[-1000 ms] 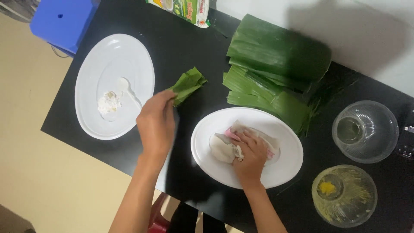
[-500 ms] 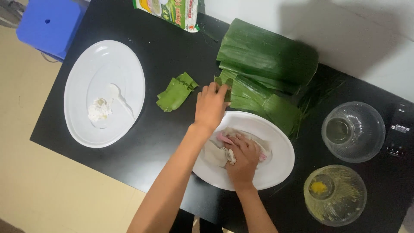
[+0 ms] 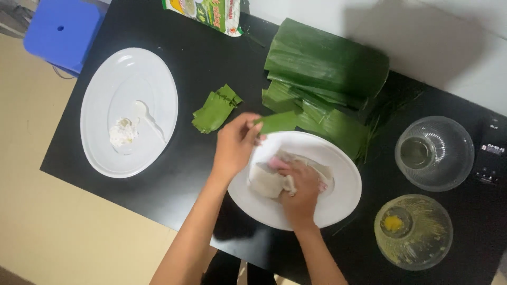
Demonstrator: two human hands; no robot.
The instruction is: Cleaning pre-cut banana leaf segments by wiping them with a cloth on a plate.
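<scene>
My left hand (image 3: 235,145) grips a strip of green leaf (image 3: 279,122) at the near edge of the folded banana leaf stack (image 3: 325,68), just above the rim of a white oval plate (image 3: 343,182). My right hand (image 3: 301,190) presses down on a pale lump of dough with pink in it (image 3: 266,182) lying on that plate. A small folded leaf piece (image 3: 215,108) lies on the black table (image 3: 185,174) to the left of my left hand.
A second white oval plate (image 3: 105,89) with a white spoon and crumbs sits at the left. A clear glass bowl (image 3: 435,153) and a glass bowl with yellow residue (image 3: 414,232) stand at the right. A printed packet (image 3: 206,10) lies at the back; a blue stool (image 3: 60,31) stands beyond the table corner.
My left hand set the small folded leaf piece down on the table, moved right to the leaf stack and took hold of a fresh leaf strip. My right hand stayed on the dough.
</scene>
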